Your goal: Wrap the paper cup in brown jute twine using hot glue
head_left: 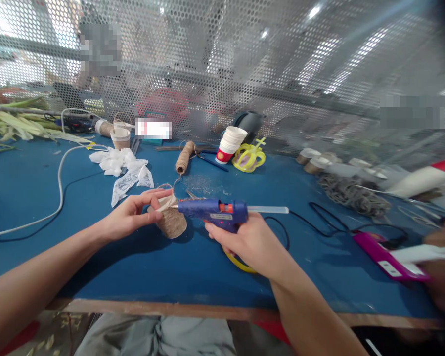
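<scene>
While the left hand [133, 210] pinches the rim of the twine-wrapped cup [171, 225] between thumb and fingers, a steady hold seems to matter most. The cup leans above the counter [133, 279]; whether its base touches cannot be told, and the fingers hide much of its pale mouth. Those fingers sit close to the metal nozzle [174, 206], probably hot, so a grip farther round the rim would be safer. Whether any glue is out is too small to see. A thin, even bead would likely suit best, with slack left in the strand [175, 184] running to the twine roll [185, 157].

Farther right, the blue glue gun [203, 211] lies nearly level, a red light lit, in the closed right hand [250, 242], whose trigger finger is hidden. Beneath that hand, a yellow loop [244, 268] is partly covered and hard to identify. At the right edge, another person's hand [443, 262] is blurred and cut off.
</scene>
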The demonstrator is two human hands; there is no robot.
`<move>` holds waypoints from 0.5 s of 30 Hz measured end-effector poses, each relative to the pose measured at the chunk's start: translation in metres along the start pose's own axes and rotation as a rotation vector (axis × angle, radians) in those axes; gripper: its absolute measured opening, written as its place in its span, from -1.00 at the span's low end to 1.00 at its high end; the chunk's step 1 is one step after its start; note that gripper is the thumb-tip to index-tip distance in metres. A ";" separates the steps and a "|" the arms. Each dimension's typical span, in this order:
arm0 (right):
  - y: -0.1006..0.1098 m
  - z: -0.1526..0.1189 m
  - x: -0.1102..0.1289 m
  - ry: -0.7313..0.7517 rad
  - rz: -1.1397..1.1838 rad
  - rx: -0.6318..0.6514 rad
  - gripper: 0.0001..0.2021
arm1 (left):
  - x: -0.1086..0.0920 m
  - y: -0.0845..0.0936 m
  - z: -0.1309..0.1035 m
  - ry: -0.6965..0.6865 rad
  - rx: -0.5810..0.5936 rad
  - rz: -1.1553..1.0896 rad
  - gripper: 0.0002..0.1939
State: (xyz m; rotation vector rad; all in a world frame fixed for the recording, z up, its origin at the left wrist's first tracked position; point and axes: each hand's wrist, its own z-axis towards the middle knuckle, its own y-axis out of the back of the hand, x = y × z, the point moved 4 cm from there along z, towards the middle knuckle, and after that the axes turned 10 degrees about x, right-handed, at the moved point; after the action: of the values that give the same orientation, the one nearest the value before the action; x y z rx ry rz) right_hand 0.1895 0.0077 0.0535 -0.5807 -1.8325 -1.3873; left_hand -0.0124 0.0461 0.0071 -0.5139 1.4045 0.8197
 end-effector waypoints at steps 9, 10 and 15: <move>-0.001 -0.001 -0.001 -0.013 -0.005 -0.005 -0.83 | -0.001 -0.001 0.000 -0.008 -0.004 -0.013 -0.82; -0.002 -0.001 -0.001 -0.015 0.001 0.005 -0.83 | -0.001 0.000 0.000 -0.008 -0.005 -0.009 -0.82; 0.004 0.003 -0.004 -0.041 0.034 -0.026 -0.85 | 0.000 0.001 0.000 -0.024 -0.002 0.011 -0.83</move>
State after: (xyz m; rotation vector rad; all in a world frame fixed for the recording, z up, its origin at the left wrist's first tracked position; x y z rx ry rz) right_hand 0.1935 0.0121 0.0522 -0.6551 -1.8311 -1.3877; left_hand -0.0128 0.0466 0.0069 -0.4967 1.3862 0.8334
